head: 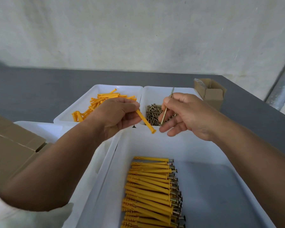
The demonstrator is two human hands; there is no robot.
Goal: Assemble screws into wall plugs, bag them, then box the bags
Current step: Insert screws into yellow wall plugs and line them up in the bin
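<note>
Large carton: a flat brown cardboard box is located at the far left edge, on the grey table top.
Left tray: a white plastic tray is seen just beside the carton, largely covered by the left forearm; its contents cannot be seen.
Plug tray: a white rectangular tray is positioned at the rear left. A loose pile of orange plastic wall plugs is contained in it.
Left hand: the left hand is raised above the near edge of the plug tray, fingers curled. One orange wall plug is gripped between thumb and fingers.
Held plug: the single orange wall plug is tilted, with its flanged end pointed down and to the right, towards the right hand.
Screw tray: a second white tray is set touching the right side of the plug tray. A heap of brass-coloured screws is held in it.
Held screw: one long brass-coloured screw is held almost upright above the heap, close to the held plug but apart from it.
Right hand: the right hand is held over the screw tray. The screw is pinched between thumb and forefinger; the remaining fingers are loosely extended.
Near tray: a large white tray is placed nearest the viewer. Orange plugs with screws already inserted are laid in it side by side, screw heads to the right.
Small carton: an open brown cardboard box is placed at the rear right, near the screw tray.
Pipe: a grey metal pipe is seen against the wall at the far right.
</note>
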